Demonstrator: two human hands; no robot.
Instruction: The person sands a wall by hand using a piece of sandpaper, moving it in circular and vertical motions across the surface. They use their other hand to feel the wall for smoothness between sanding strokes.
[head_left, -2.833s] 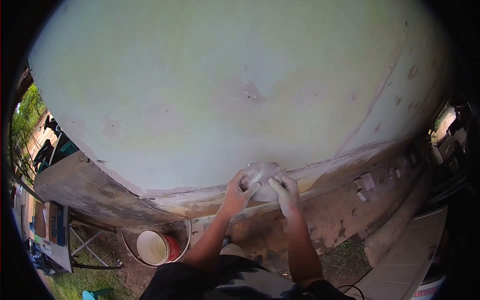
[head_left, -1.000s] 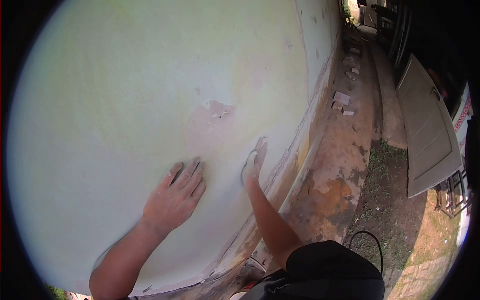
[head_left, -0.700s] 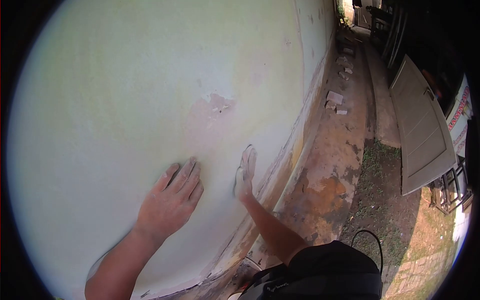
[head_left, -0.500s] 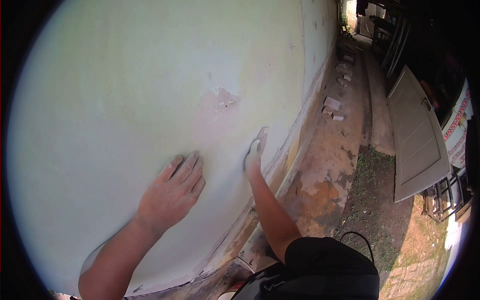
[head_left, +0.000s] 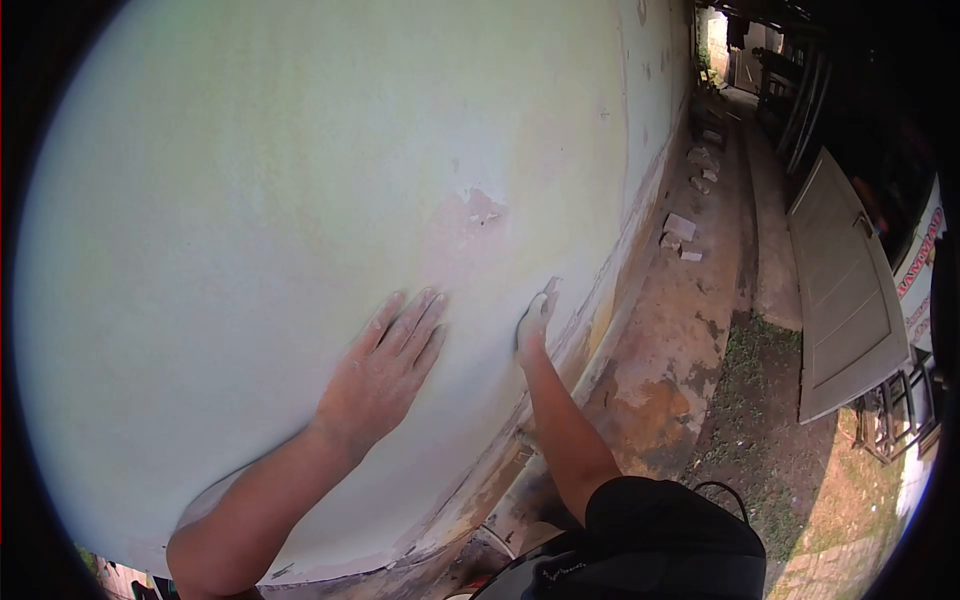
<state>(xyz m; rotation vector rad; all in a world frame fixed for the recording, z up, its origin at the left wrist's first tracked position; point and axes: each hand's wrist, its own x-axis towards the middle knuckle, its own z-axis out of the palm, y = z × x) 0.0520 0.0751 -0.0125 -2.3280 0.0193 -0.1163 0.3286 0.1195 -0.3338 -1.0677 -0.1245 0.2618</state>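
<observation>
A pale green-white wall [head_left: 250,200] fills the left and middle of the view, with a rough pinkish patch [head_left: 475,215] near its centre. My left hand [head_left: 385,370] lies flat against the wall below that patch, its dusty fingers stretched out and pointing up. Farther right, close to the wall's lower edge, my right hand [head_left: 537,318] rests against the surface, seen from its thumb side. Most of its fingers are hidden, and whether it holds anything cannot be made out.
Along the wall's foot runs a stained concrete strip [head_left: 655,370] with pale broken pieces [head_left: 680,228] on it. A panelled door [head_left: 850,290] leans at the right, near a metal frame [head_left: 890,410]. Grass and soil [head_left: 760,400] lie between.
The view has shifted, so the wall patch and door appear slightly lower and farther right. My left hand has moved up and right, with its fingers straighter. My right hand looks much the same.
</observation>
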